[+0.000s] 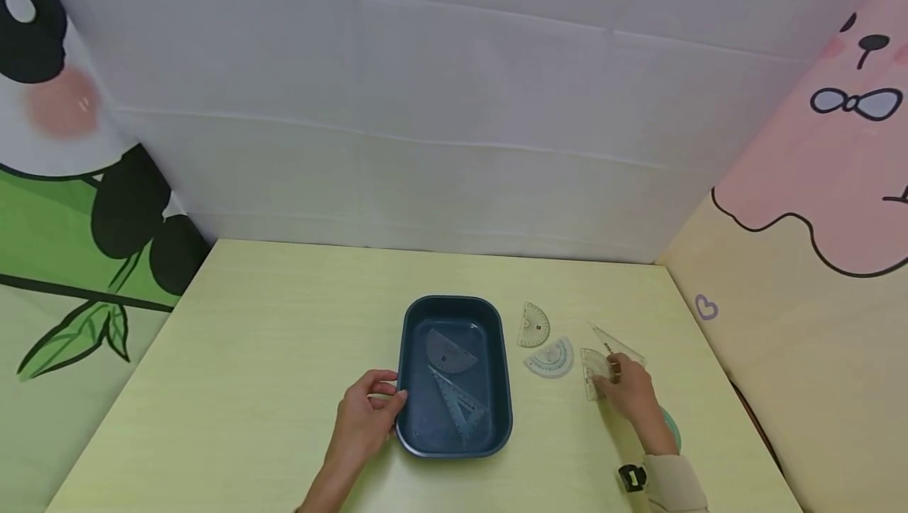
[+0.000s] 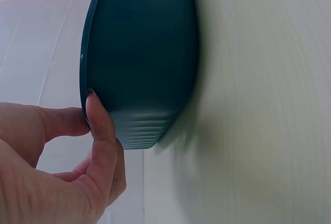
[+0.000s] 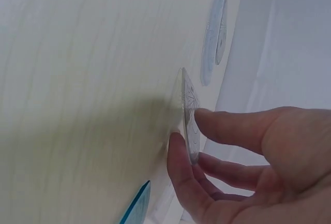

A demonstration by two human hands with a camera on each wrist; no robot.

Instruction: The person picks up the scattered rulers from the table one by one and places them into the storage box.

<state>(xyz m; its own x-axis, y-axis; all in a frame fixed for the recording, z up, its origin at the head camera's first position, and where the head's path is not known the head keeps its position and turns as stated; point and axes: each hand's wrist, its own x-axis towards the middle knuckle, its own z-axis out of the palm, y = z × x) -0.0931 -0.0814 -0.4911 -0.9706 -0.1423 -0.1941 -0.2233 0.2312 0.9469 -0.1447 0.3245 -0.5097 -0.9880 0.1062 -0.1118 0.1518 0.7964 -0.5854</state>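
One grip, the right hand (image 1: 634,393), pinches a clear protractor (image 1: 592,364), and leftward from it, past two more protractors (image 1: 552,359), lies the blue tray (image 1: 489,355), its long axis pointing away from the person, while the left hand (image 1: 364,420), which is nearer to this tray, holds it by the left side.

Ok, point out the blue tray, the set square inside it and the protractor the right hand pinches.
Blue tray (image 1: 433,418): head view, bare inner floor.
Set square (image 1: 449,392): head view, clear plastic beside its cutout.
Protractor (image 3: 189,116): right wrist view, its face.
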